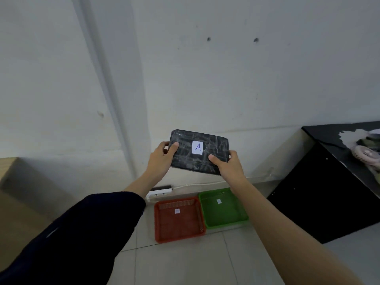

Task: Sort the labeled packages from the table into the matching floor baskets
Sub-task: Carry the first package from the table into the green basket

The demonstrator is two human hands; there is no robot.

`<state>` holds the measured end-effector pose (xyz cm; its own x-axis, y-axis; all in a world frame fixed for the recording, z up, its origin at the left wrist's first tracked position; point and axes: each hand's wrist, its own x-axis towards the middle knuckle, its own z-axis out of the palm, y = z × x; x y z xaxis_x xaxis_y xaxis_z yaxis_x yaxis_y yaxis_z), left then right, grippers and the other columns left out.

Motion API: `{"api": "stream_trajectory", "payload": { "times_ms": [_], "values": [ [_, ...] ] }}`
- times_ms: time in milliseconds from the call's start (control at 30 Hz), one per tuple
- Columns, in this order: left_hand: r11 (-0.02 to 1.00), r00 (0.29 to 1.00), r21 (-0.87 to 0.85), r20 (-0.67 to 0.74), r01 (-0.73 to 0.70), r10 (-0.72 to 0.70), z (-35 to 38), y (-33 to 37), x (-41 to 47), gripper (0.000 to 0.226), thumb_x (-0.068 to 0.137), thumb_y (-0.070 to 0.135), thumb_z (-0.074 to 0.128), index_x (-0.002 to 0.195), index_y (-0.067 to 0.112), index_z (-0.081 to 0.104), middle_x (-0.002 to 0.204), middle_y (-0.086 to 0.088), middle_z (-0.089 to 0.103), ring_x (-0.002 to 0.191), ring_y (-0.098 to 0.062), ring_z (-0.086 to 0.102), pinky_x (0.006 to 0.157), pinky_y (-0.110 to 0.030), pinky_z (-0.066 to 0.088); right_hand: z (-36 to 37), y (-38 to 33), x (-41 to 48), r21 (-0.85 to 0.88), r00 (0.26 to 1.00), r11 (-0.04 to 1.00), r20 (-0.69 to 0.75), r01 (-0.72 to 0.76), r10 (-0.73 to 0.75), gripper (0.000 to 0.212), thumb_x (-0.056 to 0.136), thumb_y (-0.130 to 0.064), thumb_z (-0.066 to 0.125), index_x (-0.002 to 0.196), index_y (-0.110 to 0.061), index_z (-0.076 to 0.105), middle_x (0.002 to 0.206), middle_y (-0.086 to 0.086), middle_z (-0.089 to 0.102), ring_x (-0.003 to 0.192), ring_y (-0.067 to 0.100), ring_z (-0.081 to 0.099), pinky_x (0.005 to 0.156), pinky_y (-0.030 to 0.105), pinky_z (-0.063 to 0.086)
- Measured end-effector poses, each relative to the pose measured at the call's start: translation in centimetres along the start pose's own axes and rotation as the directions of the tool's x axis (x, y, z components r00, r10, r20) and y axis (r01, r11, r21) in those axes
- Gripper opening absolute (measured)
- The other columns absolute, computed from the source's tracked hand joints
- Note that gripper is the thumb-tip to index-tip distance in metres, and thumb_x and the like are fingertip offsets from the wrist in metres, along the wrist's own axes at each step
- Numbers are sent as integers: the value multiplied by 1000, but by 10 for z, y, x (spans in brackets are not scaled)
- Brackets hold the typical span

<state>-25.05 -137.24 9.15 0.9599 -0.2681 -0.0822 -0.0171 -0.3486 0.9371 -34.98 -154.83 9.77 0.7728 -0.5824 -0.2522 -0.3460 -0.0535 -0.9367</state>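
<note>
Hands, left (159, 161) and right (230, 167), grip package "A" (199, 154); red basket (178, 220), green basket (223, 208) empty.

Both floor baskets lie open-topped with clear air above them: the red basket (179, 219) left, the green basket (223, 208) touching it on the right. A black table (329, 194) crowds the right side, and a power strip (160, 193) with its cord lies along the wall just beyond the baskets; bare tile floor (195, 262) is free on the near side.

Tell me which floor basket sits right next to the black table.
The green basket: it lies beside the black table, while the red basket sits on its far side, nearer the power strip.
</note>
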Motion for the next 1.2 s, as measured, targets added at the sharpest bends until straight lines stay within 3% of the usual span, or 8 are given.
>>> {"api": "stream_trajectory", "payload": {
  "times_ms": [100, 200, 367, 500, 667, 800, 967, 1200],
  "values": [
    [998, 998, -47, -53, 34, -36, 41, 12, -2, 49, 89, 52, 50, 122, 16, 57, 100, -4, 70, 90, -20, 67, 84, -40, 56, -38, 3, 25, -12, 998, 999, 50, 30, -29, 61, 80, -33, 71, 128, -15, 39, 121, 8, 60, 107, 25, 60, 97, 42, 49],
    [996, 991, -70, -115, 63, -71, 78, 27, -14, 49, 89, 53, 51, 122, 17, 57, 102, -7, 70, 92, -24, 68, 88, -45, 55, -79, 6, 42, -53, 993, 998, 113, 35, -29, 61, 79, -34, 70, 128, -16, 39, 121, 8, 60, 107, 27, 60, 95, 46, 50],
    [996, 981, -42, -178, 75, -81, 135, 48, -32, 52, 90, 54, 47, 125, 16, 54, 104, -5, 68, 92, -21, 66, 81, -37, 56, -135, 14, 60, -56, 982, 997, 189, 45, -33, 59, 79, -35, 70, 126, -18, 39, 119, 6, 58, 102, 26, 60, 82, 45, 56],
    [994, 977, -29, -187, 101, -105, 170, 50, -38, 52, 92, 54, 42, 127, 17, 51, 105, -4, 66, 89, -18, 62, 64, -22, 47, -162, 25, 72, -56, 984, 996, 165, 72, -61, 64, 78, -33, 72, 130, -16, 39, 117, 5, 59, 104, 25, 61, 90, 47, 54],
    [988, 974, 7, -172, 153, -150, 202, 33, -32, 54, 92, 54, 42, 130, 16, 49, 101, -3, 64, 81, -17, 59, 61, -29, 44, -173, 50, 93, -65, 987, 997, 159, 47, -36, 61, 79, -32, 72, 129, -17, 41, 112, 1, 59, 104, 24, 61, 94, 47, 51],
    [971, 958, 24, -170, 239, -232, 222, 2, -29, 54, 92, 50, 46, 132, 13, 48, 116, -7, 64, 95, -20, 57, 78, -30, 42, -166, 85, 108, -89, 984, 996, 174, -27, 42, 57, 79, -30, 72, 127, -17, 44, 115, 3, 62, 104, 25, 62, 95, 47, 51],
    [966, 956, 54, -163, 254, -242, 248, -63, -7, 54, 93, 50, 45, 132, 13, 49, 120, -8, 63, 109, -25, 59, 92, -38, 47, -145, 145, 146, -61, 979, 997, 197, -51, 62, 57, 80, -25, 71, 128, -16, 43, 119, 4, 62, 101, 20, 61, 88, 34, 51],
    [965, 949, -75, -174, 252, -261, 311, -216, 39, 51, 82, 50, 62, 123, 19, 62, 113, -3, 70, 101, -17, 67, 91, -33, 53, -108, 295, 214, 6, 977, 995, 194, -95, 92, 59, 82, -21, 70, 133, -14, 41, 117, 1, 59, 100, 15, 58, 72, 16, 45]
  ]
}}
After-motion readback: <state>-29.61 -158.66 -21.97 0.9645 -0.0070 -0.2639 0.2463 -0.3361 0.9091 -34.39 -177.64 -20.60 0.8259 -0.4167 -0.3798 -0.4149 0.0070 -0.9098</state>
